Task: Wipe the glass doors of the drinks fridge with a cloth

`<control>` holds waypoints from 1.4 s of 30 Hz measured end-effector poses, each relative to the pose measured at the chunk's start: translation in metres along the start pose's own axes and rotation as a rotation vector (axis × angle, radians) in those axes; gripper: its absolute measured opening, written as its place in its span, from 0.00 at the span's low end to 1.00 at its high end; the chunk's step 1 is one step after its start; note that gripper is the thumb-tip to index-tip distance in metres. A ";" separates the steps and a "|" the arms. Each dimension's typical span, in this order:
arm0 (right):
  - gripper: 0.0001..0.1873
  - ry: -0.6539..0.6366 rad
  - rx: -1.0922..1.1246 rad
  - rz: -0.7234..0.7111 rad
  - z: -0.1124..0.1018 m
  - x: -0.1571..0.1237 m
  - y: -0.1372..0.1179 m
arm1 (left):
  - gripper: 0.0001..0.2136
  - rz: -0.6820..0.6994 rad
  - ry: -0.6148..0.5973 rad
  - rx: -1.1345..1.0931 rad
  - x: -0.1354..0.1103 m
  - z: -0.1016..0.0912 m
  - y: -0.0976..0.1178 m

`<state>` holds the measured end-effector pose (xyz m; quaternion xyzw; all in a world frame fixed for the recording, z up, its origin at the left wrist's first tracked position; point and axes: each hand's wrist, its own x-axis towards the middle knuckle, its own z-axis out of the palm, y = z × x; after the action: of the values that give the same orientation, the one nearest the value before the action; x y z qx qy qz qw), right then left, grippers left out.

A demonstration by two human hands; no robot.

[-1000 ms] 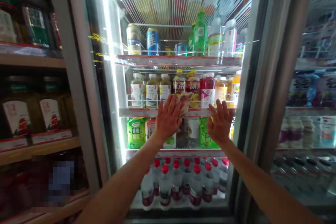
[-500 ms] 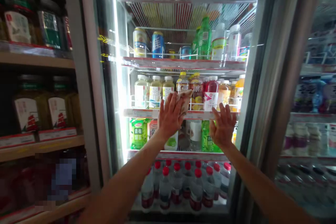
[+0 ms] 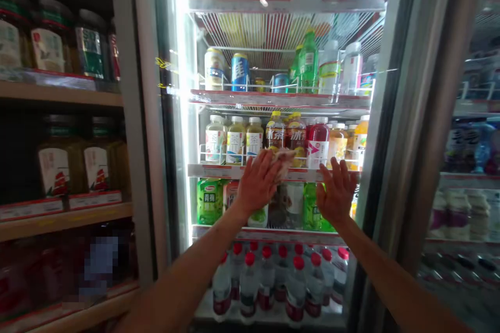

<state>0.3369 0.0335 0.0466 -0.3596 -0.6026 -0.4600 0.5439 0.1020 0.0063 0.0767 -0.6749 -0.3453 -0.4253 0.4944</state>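
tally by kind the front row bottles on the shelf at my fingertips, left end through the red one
pale green bottles: 3
yellow-capped amber bottles: 2
red bottle: 1
total: 6

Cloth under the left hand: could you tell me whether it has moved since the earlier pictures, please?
Yes, the cloth has slipped slightly downward, closer to the red-edged shelf rail.

The left hand has slid the cloth slightly lower.
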 end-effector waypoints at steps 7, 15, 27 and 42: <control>0.30 -0.008 0.017 0.019 0.001 0.000 -0.002 | 0.27 -0.493 0.217 0.077 0.014 -0.027 -0.084; 0.29 0.005 0.028 0.005 0.001 -0.001 0.001 | 0.25 -0.054 0.060 0.031 0.026 -0.003 -0.017; 0.29 0.005 0.014 0.019 0.001 0.000 -0.002 | 0.27 -0.490 0.189 0.038 0.028 -0.024 -0.075; 0.31 0.010 0.003 -0.001 0.001 0.000 -0.003 | 0.29 -0.643 0.291 0.050 0.039 -0.039 -0.119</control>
<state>0.3333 0.0336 0.0461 -0.3561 -0.6009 -0.4610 0.5474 0.0034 0.0033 0.1630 -0.4519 -0.4763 -0.6423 0.3955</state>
